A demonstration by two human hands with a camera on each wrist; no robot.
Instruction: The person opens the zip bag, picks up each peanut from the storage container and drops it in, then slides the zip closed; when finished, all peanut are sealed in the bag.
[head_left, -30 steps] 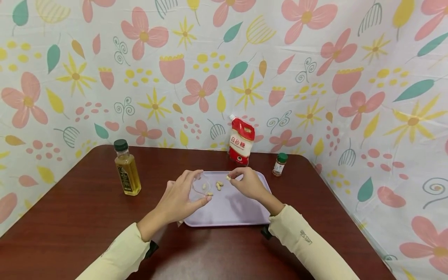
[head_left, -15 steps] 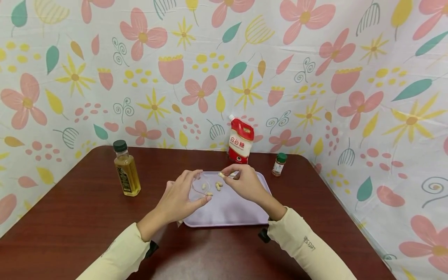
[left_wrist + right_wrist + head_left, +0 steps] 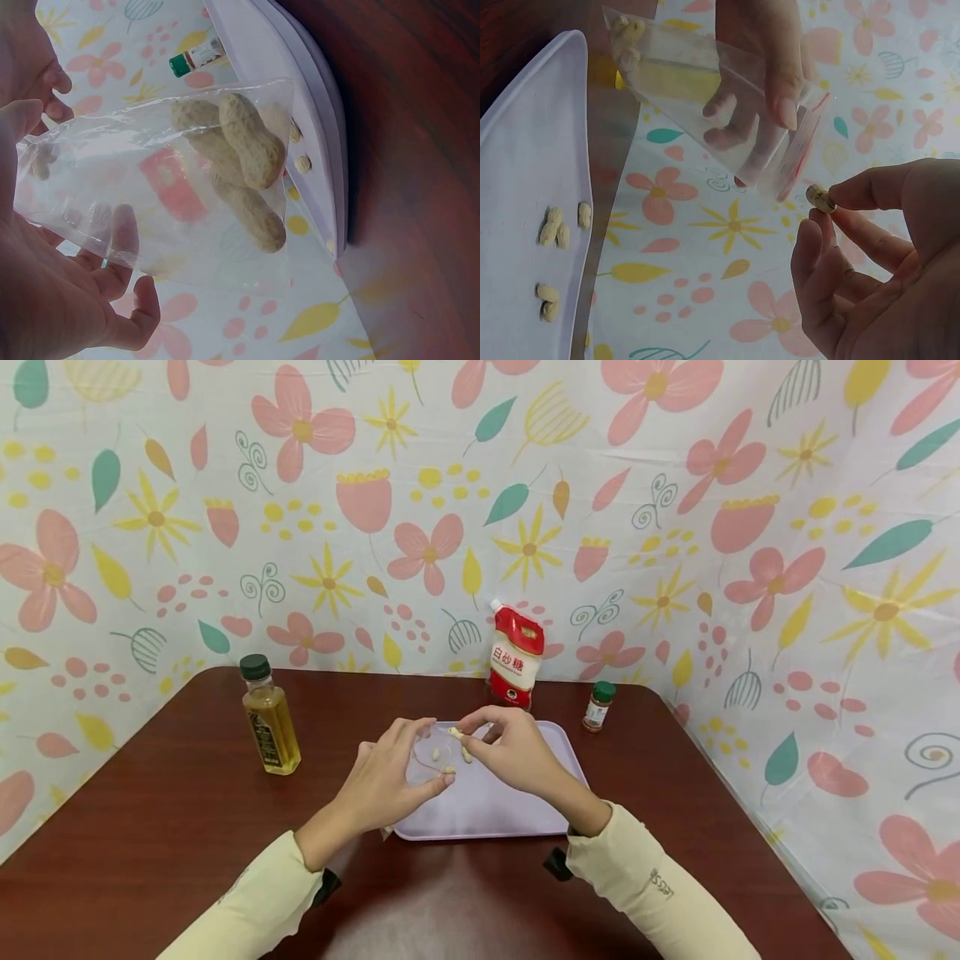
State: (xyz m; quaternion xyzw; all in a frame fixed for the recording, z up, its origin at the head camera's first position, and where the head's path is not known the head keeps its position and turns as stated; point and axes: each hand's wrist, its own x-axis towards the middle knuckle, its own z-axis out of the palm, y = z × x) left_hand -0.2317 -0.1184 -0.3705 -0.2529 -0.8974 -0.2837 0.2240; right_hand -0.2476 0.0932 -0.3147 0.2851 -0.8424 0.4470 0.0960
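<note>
My left hand holds a clear zip-lock bag by its mouth, thumb on one side and fingers on the other, the mouth spread wide. Several peanuts lie in the bottom of the bag, seen large in the left wrist view. Between thumb and fingertips, my right hand pinches a single peanut. In the right wrist view that peanut is just outside the bag's red-lined mouth. Below both hands, a pale purple tray bears several loose peanuts.
A bottle of yellow oil with a dark green cap stands at the left of the brown table. Behind the tray stands a red and white sugar pouch. A small green-capped jar is at the back right. Floral cloth hangs around.
My right hand has moved left with the pinched peanut, from above the tray toward the bag's mouth. The left hand and bag have stayed nearly in place.
</note>
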